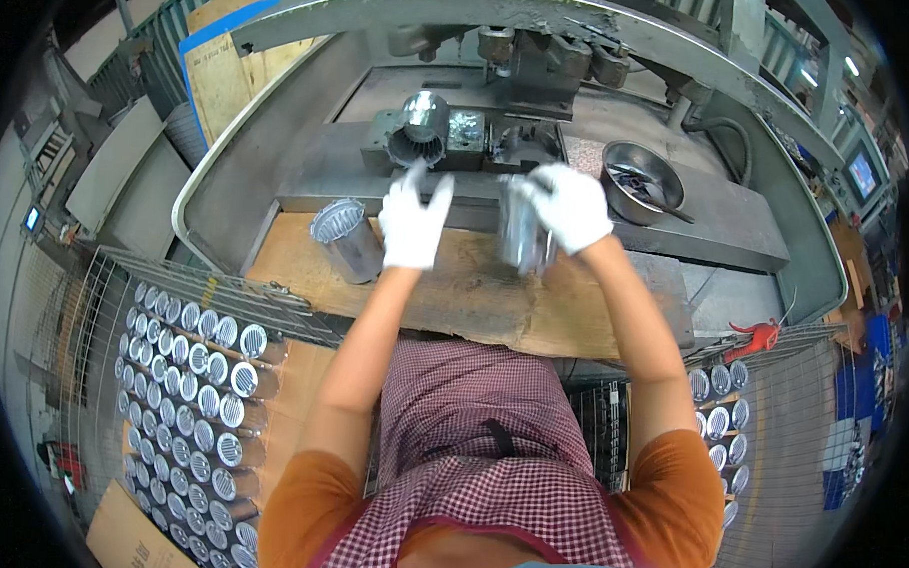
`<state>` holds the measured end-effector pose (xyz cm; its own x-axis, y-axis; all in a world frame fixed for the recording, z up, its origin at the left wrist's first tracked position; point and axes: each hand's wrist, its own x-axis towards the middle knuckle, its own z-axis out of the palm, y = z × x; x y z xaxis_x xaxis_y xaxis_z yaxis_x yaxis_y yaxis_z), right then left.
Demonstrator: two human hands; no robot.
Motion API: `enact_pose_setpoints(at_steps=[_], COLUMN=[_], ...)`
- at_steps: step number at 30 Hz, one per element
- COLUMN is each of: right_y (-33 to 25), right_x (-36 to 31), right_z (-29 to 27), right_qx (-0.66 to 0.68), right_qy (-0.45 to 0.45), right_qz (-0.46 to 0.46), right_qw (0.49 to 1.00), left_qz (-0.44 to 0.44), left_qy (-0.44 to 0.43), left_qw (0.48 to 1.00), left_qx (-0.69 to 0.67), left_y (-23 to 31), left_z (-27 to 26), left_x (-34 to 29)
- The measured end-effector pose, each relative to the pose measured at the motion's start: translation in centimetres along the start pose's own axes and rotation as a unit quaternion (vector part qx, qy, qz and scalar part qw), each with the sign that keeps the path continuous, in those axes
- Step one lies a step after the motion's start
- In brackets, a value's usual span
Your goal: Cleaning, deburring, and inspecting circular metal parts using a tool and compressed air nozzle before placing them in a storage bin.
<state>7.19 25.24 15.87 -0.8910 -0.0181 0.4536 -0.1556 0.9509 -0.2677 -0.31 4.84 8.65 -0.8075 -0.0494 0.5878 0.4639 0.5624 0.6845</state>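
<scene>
Both my hands wear white gloves. My left hand (412, 223), its fingers apart and holding nothing, is just in front of a shiny ribbed metal cup (416, 143) set on the machine's fixture (466, 131). Closed around a metal cylinder (519, 240) is my right hand (572, 208), above the wooden board (465, 304); motion blurs the cylinder's details. Left of my left hand, a grey finned metal housing (349, 250) stands slightly tilted on the same board, its round ribbed opening upward.
A metal bowl (643, 182) with dark pieces sits on the machine bed at right. Wire baskets hold many stacked cylinders (193, 393) at left and more cylinders (720, 420) at right. A red-handled tool (755, 340) hangs by the right basket. Machine heads (496, 47) overhang the fixture.
</scene>
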Motion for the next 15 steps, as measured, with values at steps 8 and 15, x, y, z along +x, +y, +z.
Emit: enact_pose_setpoints(at_steps=[8, 15], right_y=[-4.2, -2.0], right_x=[-8.4, -7.1], right_z=[4.9, 0.8], right_qx=[-0.01, 0.068], right_qy=[0.048, 0.103], right_qz=[-0.185, -0.075], right_qw=[0.981, 0.99], left_qz=[-0.136, 0.019], left_qy=[0.006, 0.082], left_qw=[0.967, 0.989], left_qx=[0.215, 0.118], left_y=[-3.0, -1.2], left_z=[4.4, -0.4], left_x=[10.1, 7.6])
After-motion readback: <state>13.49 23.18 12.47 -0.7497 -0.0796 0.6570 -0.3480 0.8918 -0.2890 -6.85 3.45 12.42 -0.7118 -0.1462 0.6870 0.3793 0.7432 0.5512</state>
